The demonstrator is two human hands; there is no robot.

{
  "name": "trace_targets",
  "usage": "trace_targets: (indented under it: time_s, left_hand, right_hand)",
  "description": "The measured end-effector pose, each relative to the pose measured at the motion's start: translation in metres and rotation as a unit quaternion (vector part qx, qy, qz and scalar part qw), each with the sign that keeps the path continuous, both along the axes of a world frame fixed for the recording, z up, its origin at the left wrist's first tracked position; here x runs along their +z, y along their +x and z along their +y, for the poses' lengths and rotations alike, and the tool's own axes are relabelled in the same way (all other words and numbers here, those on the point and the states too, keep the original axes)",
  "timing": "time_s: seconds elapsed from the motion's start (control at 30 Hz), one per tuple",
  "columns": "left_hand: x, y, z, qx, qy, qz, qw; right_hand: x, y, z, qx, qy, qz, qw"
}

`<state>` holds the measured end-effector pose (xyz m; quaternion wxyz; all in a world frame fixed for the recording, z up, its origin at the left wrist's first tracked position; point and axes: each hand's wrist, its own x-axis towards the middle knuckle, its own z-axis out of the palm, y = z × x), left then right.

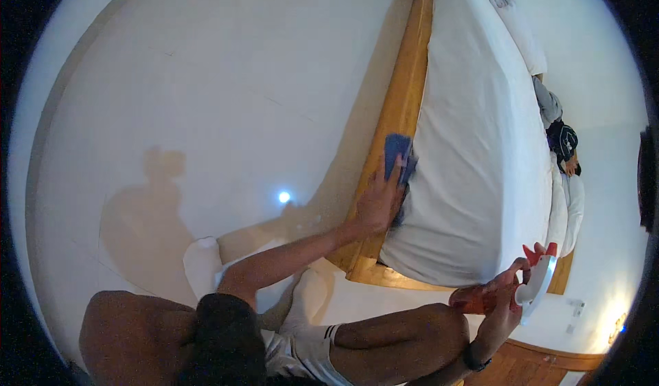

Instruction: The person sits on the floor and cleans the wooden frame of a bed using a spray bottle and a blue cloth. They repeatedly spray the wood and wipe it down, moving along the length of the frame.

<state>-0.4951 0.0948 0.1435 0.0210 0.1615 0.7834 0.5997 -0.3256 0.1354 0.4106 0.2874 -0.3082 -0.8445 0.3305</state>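
Note:
My left hand (377,204) presses a folded blue cloth (395,154) against the wooden side rail (397,94) of a bed, its fingers over the cloth. Part of the cloth hangs along the edge of the white sheet (460,173) and is blurred. At the lower right, my right hand (502,297) is wrapped round a spray bottle (469,301) of red liquid. Its white and red spray head (539,279) points up and to the right, and the bottle lies tilted almost sideways beside my bent knee.
The bed fills the right side, its wooden corner (360,266) close to my knees. Across the mattress lies a person in a dark top (561,139), near pillows (573,204). Pale floor (206,77) spreads to the left, with my socked foot (202,266) on it.

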Motion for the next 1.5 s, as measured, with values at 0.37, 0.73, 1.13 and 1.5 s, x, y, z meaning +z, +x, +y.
trace_targets:
  time_s: [0.37, 0.73, 1.13, 1.5]
  left_hand:
    - [-0.009, -0.024, 0.005, -0.019, 0.097, 0.013, 0.995]
    - [-0.023, -0.101, 0.017, 0.068, 0.077, 0.083, 0.991]
    - [0.0, 0.004, -0.023, -0.084, 0.099, -0.063, 0.99]
    - [0.013, -0.079, 0.002, 0.024, 0.076, 0.013, 0.997]
  right_hand:
    - [0.015, -0.031, 0.0, 0.189, 0.09, -0.017, 0.978]
    - [0.018, -0.042, -0.022, 0.166, 0.024, -0.06, 0.984]
    - [0.019, -0.022, -0.001, 0.156, -0.008, -0.173, 0.972]
    - [0.023, -0.045, -0.027, 0.132, 0.05, -0.133, 0.981]
